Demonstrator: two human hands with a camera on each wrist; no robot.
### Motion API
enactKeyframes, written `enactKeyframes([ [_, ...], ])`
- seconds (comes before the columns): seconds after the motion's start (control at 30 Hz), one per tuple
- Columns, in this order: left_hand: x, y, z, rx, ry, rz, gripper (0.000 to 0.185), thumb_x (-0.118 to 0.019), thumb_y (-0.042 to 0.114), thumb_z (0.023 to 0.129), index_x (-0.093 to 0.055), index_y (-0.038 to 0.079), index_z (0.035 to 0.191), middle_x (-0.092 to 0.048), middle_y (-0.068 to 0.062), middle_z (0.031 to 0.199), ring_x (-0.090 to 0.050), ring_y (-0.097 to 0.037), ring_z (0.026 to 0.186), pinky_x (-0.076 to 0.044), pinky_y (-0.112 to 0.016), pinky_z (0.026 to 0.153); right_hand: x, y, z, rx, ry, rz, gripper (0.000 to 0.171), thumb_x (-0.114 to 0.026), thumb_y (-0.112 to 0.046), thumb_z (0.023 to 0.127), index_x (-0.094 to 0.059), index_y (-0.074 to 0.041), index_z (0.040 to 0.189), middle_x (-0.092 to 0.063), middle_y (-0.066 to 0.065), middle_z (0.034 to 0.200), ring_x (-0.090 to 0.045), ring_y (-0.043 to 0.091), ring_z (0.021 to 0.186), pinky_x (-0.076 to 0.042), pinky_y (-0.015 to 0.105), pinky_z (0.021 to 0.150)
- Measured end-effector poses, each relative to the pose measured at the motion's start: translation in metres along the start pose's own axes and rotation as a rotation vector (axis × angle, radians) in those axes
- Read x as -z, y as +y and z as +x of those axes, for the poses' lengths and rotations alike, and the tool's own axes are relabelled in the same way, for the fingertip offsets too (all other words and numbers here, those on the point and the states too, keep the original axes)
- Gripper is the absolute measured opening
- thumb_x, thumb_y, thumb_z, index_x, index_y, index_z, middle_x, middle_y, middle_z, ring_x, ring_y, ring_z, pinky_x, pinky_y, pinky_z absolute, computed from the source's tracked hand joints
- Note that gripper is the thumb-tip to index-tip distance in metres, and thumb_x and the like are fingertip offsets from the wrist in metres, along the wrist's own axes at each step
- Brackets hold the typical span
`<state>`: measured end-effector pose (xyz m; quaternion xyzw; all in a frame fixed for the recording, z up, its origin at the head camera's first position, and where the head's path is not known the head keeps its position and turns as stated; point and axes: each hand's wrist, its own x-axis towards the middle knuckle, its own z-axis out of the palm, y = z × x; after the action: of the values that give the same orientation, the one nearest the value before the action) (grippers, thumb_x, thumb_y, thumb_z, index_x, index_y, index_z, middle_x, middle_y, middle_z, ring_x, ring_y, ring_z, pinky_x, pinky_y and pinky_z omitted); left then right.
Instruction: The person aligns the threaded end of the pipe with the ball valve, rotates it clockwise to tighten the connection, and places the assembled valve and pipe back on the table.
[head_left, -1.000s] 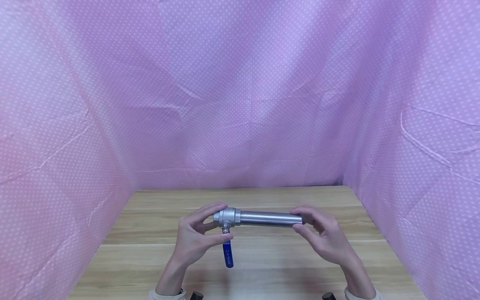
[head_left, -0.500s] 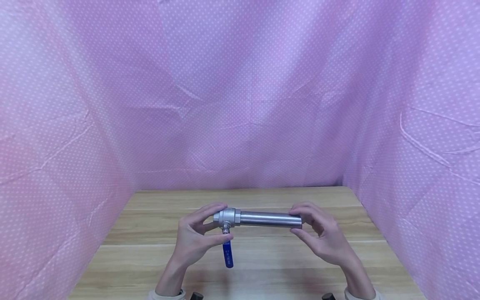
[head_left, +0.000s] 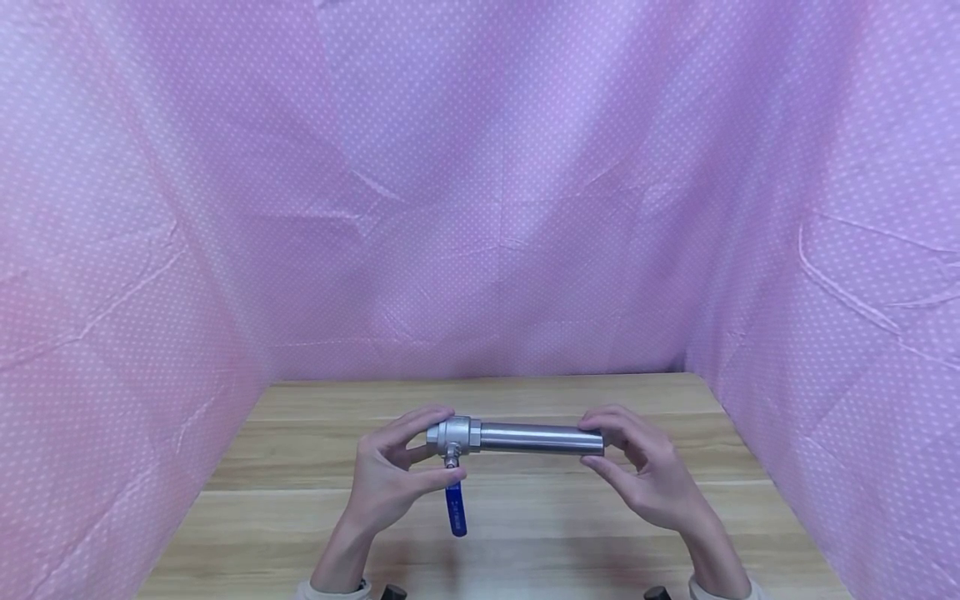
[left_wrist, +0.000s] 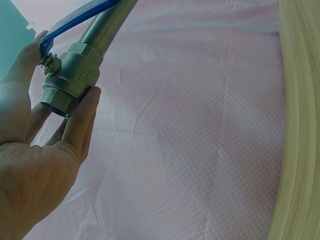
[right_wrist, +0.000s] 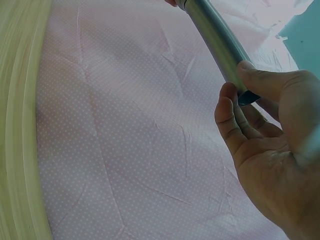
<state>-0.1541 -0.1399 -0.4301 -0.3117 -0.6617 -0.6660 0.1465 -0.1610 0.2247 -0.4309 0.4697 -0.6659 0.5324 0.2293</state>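
1. Steel pipe (head_left: 542, 437) with ball valve (head_left: 452, 435) screwed on its 9 o'clock end, held level in the air above the counter (head_left: 525, 517), roughly centre of my view.
2. Valve's blue lever (head_left: 455, 507) hangs off the stem toward 6 o'clock, pointing back at me. In the left wrist view the valve body (left_wrist: 70, 80) shows an open threaded mouth on its free end.
3. My left hand (head_left: 386, 483) pinches the valve: fingers curled over the top at 12 o'clock, thumb underneath just beside the stem. Left wrist view confirms fingertips (left_wrist: 85, 112) touching the body.
4. My right hand (head_left: 648, 479) pinches the pipe's 3 o'clock end, fingers over the top, thumb below. Right wrist view: thumb tip (right_wrist: 255, 75) and a finger pressed on the pipe (right_wrist: 215, 35) near its end.
5. Neither the pipe nor the lever touches the counter; lever tip is near the wood, apart from it.
6. Counter is light wood, planks running 9 to 3.
7. Pink dotted cloth (head_left: 480, 208) walls the counter at 9, 12 and 3 o'clock.
8. Sleeve cuffs (head_left: 330, 590) at the 6 o'clock frame edge.
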Motion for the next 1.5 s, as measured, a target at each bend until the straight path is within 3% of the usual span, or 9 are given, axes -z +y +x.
enactKeyframes([
  [0.4, 0.0, -0.0004, -0.0001, -0.003, -0.002, -0.002, 0.068, -0.095, -0.019, 0.074, -0.073, -0.008, 0.138, -0.078, -0.006, 0.142, -0.076, -0.013, 0.129, -0.072, -0.041, 0.104, 0.0019, -0.0013, -0.0006, -0.007, 0.001, -0.031, 0.057, -0.073, 0.035, 0.079, -0.066, 0.017, 0.133, -0.075, 0.015, 0.126, -0.071, 0.01, 0.097, -0.065, 0.021, 0.071],
  [0.53, 0.0, -0.0006, 0.0002, -0.003, -0.002, 0.0, 0.068, -0.095, -0.019, 0.074, -0.074, -0.008, 0.138, -0.078, 0.002, 0.142, -0.076, -0.013, 0.129, -0.072, -0.041, 0.104, 0.0022, -0.0048, -0.0015, -0.066, 0.006, -0.079, 0.058, -0.072, 0.033, 0.081, -0.069, 0.009, 0.134, -0.076, 0.01, 0.112, -0.07, 0.008, 0.087, -0.062, 0.018, 0.061],
  [0.63, -0.0001, -0.0006, 0.0003, -0.005, -0.003, -0.003, 0.068, -0.095, -0.019, 0.074, -0.073, -0.008, 0.138, -0.078, -0.003, 0.142, -0.076, -0.013, 0.129, -0.072, -0.041, 0.105, 0.0025, -0.0061, -0.0023, -0.1, 0.005, -0.109, 0.058, -0.071, 0.031, 0.084, -0.07, 0.005, 0.135, -0.074, 0.007, 0.098, -0.068, 0.007, 0.081, -0.058, 0.015, 0.057],
  [0.8, -0.0004, -0.0007, 0.0002, -0.009, -0.004, -0.01, 0.069, -0.094, -0.02, 0.074, -0.073, -0.009, 0.138, -0.077, -0.019, 0.142, -0.075, -0.013, 0.129, -0.072, -0.042, 0.105, 0.0022, -0.0042, -0.0018, -0.091, 0.006, -0.052, 0.056, -0.066, 0.034, 0.086, -0.067, 0.009, 0.136, -0.072, 0.008, 0.097, -0.068, 0.008, 0.082, -0.061, 0.017, 0.062],
  [1.0, -0.0003, -0.0007, -0.0002, -0.005, -0.007, -0.009, 0.068, -0.094, -0.02, 0.075, -0.073, -0.009, 0.139, -0.078, 0.003, 0.143, -0.075, -0.013, 0.13, -0.072, -0.04, 0.105, 0.0013, -0.0015, -0.0006, -0.042, 0.0, 0.038, 0.062, -0.071, 0.038, 0.08, -0.062, 0.018, 0.138, -0.071, 0.018, 0.13, -0.075, 0.007, 0.113, -0.07, 0.017, 0.089],
  [1.07, -0.0003, -0.0006, -0.0001, -0.005, -0.006, -0.007, 0.068, -0.094, -0.02, 0.075, -0.073, -0.008, 0.139, -0.077, 0.005, 0.143, -0.075, -0.013, 0.13, -0.072, -0.04, 0.105, 0.0009, -0.001, -0.0002, -0.034, -0.003, 0.045, 0.063, -0.072, 0.038, 0.079, -0.061, 0.019, 0.138, -0.069, 0.021, 0.134, -0.076, 0.011, 0.12, -0.07, 0.02, 0.097],
  [1.5, -0.0006, -0.0004, -0.0005, -0.006, -0.006, -0.008, 0.068, -0.094, -0.02, 0.074, -0.073, -0.009, 0.138, -0.078, 0.003, 0.143, -0.075, -0.012, 0.13, -0.072, -0.04, 0.105, 0.0004, -0.0006, -0.0012, -0.017, 0.011, -0.019, 0.059, -0.075, 0.034, 0.078, -0.065, 0.017, 0.133, -0.07, 0.018, 0.128, -0.071, 0.011, 0.106, -0.068, 0.017, 0.088],
])
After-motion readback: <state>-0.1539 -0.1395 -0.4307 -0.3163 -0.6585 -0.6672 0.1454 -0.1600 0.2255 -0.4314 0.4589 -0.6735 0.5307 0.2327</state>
